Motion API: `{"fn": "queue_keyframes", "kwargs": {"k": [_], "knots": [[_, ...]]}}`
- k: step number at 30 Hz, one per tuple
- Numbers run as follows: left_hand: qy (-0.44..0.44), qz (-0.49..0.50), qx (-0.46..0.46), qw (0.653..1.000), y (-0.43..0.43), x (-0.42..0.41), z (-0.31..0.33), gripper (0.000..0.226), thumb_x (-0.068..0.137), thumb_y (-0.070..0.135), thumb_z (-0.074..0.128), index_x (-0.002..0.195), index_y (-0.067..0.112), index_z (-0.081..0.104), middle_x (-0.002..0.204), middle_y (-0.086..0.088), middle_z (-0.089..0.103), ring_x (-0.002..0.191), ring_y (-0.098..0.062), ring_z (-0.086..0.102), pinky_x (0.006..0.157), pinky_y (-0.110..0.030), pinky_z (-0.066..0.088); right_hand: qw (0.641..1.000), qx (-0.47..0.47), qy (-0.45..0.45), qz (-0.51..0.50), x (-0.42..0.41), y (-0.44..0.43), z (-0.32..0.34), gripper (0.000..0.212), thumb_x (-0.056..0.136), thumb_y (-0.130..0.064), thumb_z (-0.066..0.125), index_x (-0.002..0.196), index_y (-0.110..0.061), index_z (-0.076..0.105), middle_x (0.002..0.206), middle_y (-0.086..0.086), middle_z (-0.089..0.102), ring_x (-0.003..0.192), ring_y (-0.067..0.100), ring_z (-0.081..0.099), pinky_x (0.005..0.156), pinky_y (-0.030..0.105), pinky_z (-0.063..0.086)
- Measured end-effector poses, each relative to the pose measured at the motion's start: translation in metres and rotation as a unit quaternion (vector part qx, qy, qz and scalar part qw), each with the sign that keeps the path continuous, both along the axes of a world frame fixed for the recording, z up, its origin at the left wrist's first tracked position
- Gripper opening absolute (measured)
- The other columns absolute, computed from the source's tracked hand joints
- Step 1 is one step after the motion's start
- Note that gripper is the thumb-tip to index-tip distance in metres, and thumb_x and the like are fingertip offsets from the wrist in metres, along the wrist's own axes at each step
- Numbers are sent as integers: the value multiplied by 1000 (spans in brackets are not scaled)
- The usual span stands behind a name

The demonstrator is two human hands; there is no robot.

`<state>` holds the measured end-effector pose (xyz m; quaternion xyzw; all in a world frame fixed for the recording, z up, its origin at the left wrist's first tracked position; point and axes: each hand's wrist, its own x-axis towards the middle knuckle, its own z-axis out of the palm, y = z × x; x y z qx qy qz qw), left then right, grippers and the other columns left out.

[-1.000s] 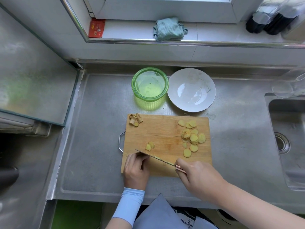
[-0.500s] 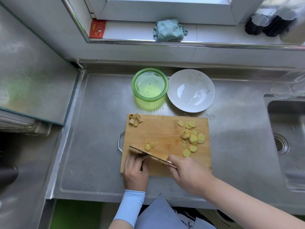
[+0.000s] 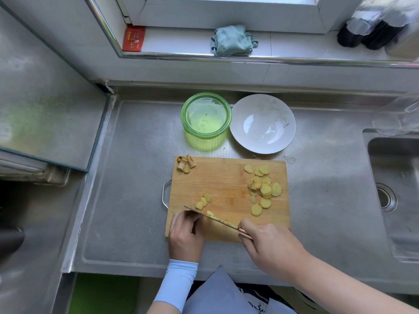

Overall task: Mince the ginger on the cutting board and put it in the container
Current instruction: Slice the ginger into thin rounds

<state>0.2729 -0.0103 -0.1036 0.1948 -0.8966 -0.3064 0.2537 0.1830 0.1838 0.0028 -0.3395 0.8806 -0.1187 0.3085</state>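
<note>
A wooden cutting board [image 3: 226, 177] lies on the steel counter. Yellow ginger slices [image 3: 263, 189] are piled on its right side, and a few more slices [image 3: 204, 201] lie near its left middle. Peel scraps [image 3: 186, 165] sit at its far left corner. My right hand [image 3: 269, 245] grips the handle of a knife [image 3: 210, 217] whose blade slants across the board's near left part. My left hand [image 3: 184, 234], fingers curled, holds a piece of ginger against the blade; the piece itself is mostly hidden. A green container [image 3: 206, 115] stands empty behind the board.
A white plate [image 3: 263, 123] sits right of the green container. A sink [image 3: 394, 189] is at the right edge of the counter. On the window ledge are a folded teal cloth [image 3: 232, 40], a red packet [image 3: 133, 38] and dark bottles [image 3: 367, 30].
The knife has moved slightly left and back along the board between cuts, and a fresh slice lies by the blade. My left hand has stayed by the blade.
</note>
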Motion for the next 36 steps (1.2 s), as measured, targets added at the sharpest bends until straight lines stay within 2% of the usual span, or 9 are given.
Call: {"fn": "queue_keyframes", "kwargs": {"k": [5, 11, 14, 18, 21, 24, 28, 31, 36], "knots": [[6, 7, 1, 1000, 1, 0, -2, 9, 86, 2, 66, 79, 5, 72, 84, -7, 66, 81, -23, 61, 76, -29, 51, 1000, 8, -13, 1, -5, -4, 4, 20, 105, -43, 27, 94, -27, 34, 73, 2, 59, 61, 29, 51, 56, 41, 43], [-9, 6, -27, 1000, 0, 3, -8, 13, 80, -7, 66, 80, 4, 74, 85, -8, 67, 85, -28, 63, 76, -36, 53, 1000, 16, -7, 15, -5, -20, -5, 20, 105, -41, 28, 94, -25, 33, 67, 0, 51, 56, 28, 46, 51, 37, 39], [-26, 16, -40, 999, 0, 8, -6, 16, 79, -11, 69, 81, 3, 75, 83, -9, 65, 82, -25, 57, 74, -33, 50, 1000, 5, -5, 12, -5, -26, -9, 19, 105, -40, 29, 93, -26, 32, 64, -3, 45, 56, 28, 45, 51, 37, 37], [-50, 82, 15, 995, 2, 25, -1, 16, 76, -12, 76, 80, 4, 75, 86, -5, 62, 82, -18, 56, 75, -28, 49, 1000, 5, -16, 1, -8, -25, -7, 18, 105, -39, 32, 93, -26, 35, 62, -5, 42, 59, 28, 46, 52, 38, 33], [-64, 78, 31, 994, 4, 29, -3, 19, 71, -9, 81, 81, 6, 75, 87, -3, 61, 84, -15, 54, 76, -23, 47, 1000, -1, -21, -9, -13, -25, -5, 20, 104, -41, 34, 93, -25, 40, 63, -5, 46, 61, 26, 49, 51, 36, 31], [-81, 75, 28, 994, 1, 20, -2, 20, 70, -2, 85, 84, 8, 74, 88, -2, 61, 83, -16, 53, 72, -25, 46, 998, -23, -43, -37, -19, -24, -5, 22, 103, -44, 38, 89, -26, 43, 65, -4, 54, 62, 22, 52, 53, 37, 36], [-128, 68, 30, 989, 2, 4, 6, 30, 69, 28, 89, 91, 16, 73, 94, 2, 63, 88, -18, 56, 69, -31, 50, 995, -30, -62, -73, -26, -23, -6, 28, 101, -45, 42, 74, -38, 37, 61, -7, 50, 60, 14, 50, 55, 37, 38], [-157, 83, 38, 983, 3, -8, 12, 35, 68, 43, 87, 94, 23, 73, 94, 8, 64, 88, -16, 57, 70, -32, 49, 993, -26, -65, -90, -31, -22, -6, 31, 101, -46, 43, 74, -34, 37, 64, -4, 54, 62, 14, 53, 57, 36, 42], [-160, 91, 42, 982, 2, -21, 16, 26, 69, 38, 88, 86, 26, 71, 85, 13, 63, 81, -14, 56, 71, -27, 42, 989, -18, -95, -116, -35, -23, -6, 30, 101, -47, 43, 76, -30, 43, 69, -3, 58, 67, 14, 55, 62, 37, 45]]}}
